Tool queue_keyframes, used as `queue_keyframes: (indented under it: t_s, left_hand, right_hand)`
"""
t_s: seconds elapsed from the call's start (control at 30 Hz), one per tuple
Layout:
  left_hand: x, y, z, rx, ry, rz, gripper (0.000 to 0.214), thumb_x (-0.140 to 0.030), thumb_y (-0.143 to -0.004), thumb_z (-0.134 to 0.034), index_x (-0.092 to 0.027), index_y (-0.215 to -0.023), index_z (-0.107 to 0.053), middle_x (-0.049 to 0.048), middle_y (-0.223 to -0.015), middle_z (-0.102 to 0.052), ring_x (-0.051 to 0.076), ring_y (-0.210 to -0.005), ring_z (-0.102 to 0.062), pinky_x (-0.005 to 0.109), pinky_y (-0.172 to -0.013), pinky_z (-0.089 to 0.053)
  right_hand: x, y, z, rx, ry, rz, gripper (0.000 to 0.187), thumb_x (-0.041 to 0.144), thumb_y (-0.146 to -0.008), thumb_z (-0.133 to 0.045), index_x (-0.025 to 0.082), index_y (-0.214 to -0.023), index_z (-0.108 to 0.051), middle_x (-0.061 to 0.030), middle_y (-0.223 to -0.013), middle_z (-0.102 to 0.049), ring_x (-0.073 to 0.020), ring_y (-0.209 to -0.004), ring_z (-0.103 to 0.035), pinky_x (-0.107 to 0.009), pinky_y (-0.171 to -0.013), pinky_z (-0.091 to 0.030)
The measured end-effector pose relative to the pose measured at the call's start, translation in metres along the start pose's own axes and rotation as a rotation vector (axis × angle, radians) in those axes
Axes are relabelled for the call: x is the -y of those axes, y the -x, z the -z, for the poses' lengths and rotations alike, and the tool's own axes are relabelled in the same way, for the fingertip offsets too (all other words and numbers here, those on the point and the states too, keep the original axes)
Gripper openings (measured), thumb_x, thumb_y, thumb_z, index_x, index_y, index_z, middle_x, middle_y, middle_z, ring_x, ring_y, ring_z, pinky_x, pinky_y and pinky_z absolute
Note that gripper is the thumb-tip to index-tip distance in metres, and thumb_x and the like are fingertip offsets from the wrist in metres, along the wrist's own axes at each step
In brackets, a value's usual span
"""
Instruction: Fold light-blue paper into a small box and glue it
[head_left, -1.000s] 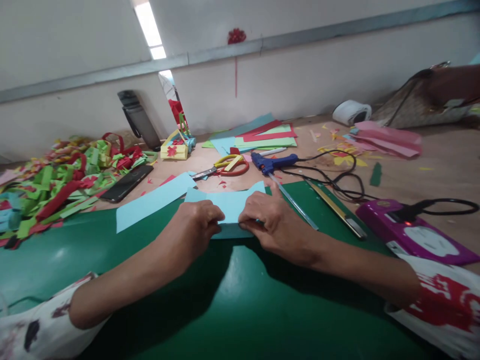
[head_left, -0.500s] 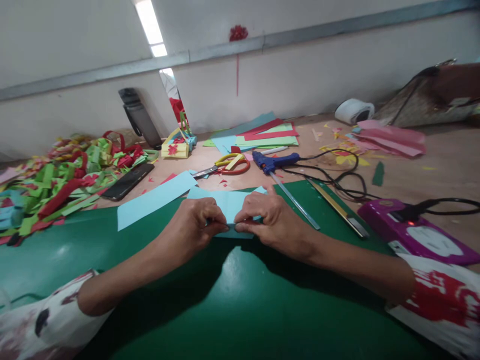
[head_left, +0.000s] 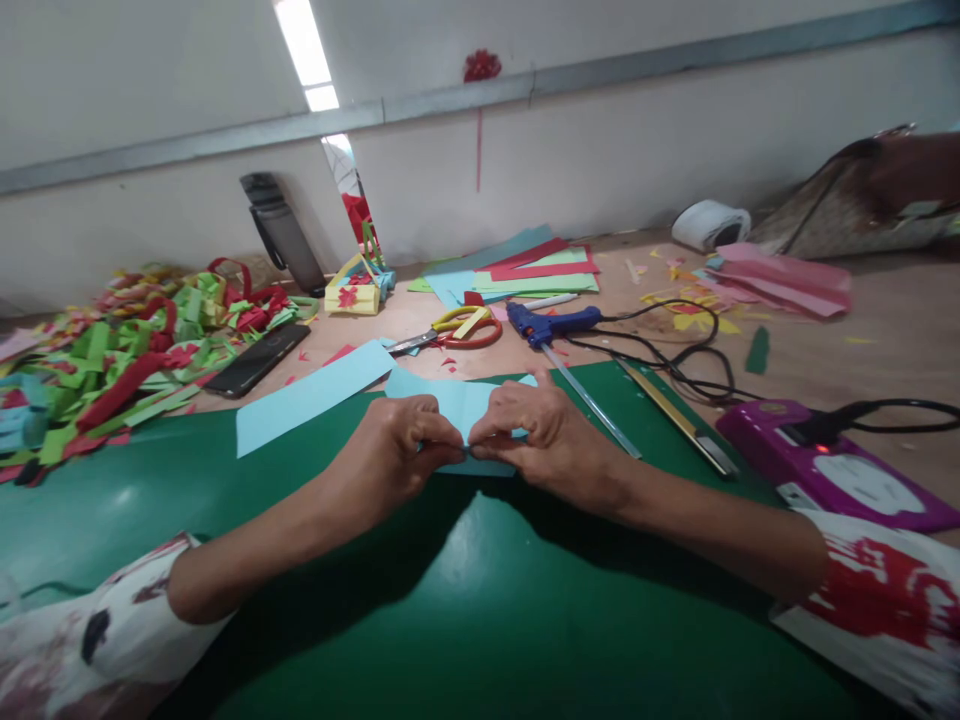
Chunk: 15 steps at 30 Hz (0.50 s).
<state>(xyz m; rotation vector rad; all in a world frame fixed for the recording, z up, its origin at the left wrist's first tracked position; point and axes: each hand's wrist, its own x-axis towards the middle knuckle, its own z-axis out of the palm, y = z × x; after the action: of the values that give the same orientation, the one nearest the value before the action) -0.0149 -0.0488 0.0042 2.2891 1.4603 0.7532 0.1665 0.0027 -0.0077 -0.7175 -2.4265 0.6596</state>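
A light blue sheet of paper [head_left: 456,397] is held up over the green mat [head_left: 480,600], with a crease across its lower part. My left hand [head_left: 401,440] pinches that crease between thumb and forefinger. Right beside it, my right hand [head_left: 540,435] grips the same crease, the two sets of fingertips almost touching. Both hands cover parts of the sheet's sides. Left of them, a second light blue paper strip [head_left: 315,395] lies across the mat's back edge.
Scissors [head_left: 450,330], a blue glue gun [head_left: 551,323] and a cutter knife [head_left: 679,420] lie behind and right of my hands. A purple power strip [head_left: 832,465] sits far right. Left are a phone [head_left: 259,360], a bottle [head_left: 283,235] and piled paper pieces [head_left: 142,370].
My left hand has slid slightly right along the crease, bringing its fingertips closer to the right hand's. The right hand stays nearly in place.
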Motion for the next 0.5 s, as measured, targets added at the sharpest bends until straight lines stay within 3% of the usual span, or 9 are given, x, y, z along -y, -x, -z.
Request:
queue_keyframes:
  t_s: [0.13,0.27,0.5]
  left_hand:
    - [0.0006,0.0013,-0.0021,0.017,-0.020,-0.035,0.014,-0.010,-0.079,-0.059,-0.015,-0.072,-0.070,-0.0028,-0.059,-0.050,0.008,-0.055,-0.047,0.020,-0.052,-0.032]
    - [0.0011,0.0021,-0.0036,0.018,-0.046,-0.025,0.015,-0.010,-0.080,-0.058,-0.015,-0.071,-0.069,-0.0023,-0.060,-0.051,0.008,-0.056,-0.047,0.020,-0.052,-0.032]
    - [0.0010,0.0007,-0.0051,-0.047,-0.021,-0.029,0.010,-0.009,-0.074,-0.066,-0.013,-0.064,-0.066,-0.0027,-0.058,-0.055,0.008,-0.054,-0.049,0.019,-0.053,-0.034]
  right_hand:
    - [-0.0002,0.0012,0.0007,0.032,0.008,0.043,0.013,0.013,-0.079,-0.058,0.020,-0.072,-0.067,0.0037,-0.063,-0.052,-0.0126,-0.070,-0.051,-0.042,-0.085,-0.028]
    - [-0.0010,0.0013,0.0016,0.048,0.050,0.113,0.012,0.012,-0.079,-0.058,0.020,-0.074,-0.066,0.0046,-0.065,-0.053,-0.0112,-0.068,-0.052,-0.047,-0.091,-0.024]
    - [-0.0029,0.0012,0.0005,0.033,0.042,0.168,0.007,0.013,-0.079,-0.060,0.017,-0.076,-0.064,0.0043,-0.067,-0.056,-0.0088,-0.064,-0.052,-0.049,-0.095,-0.020]
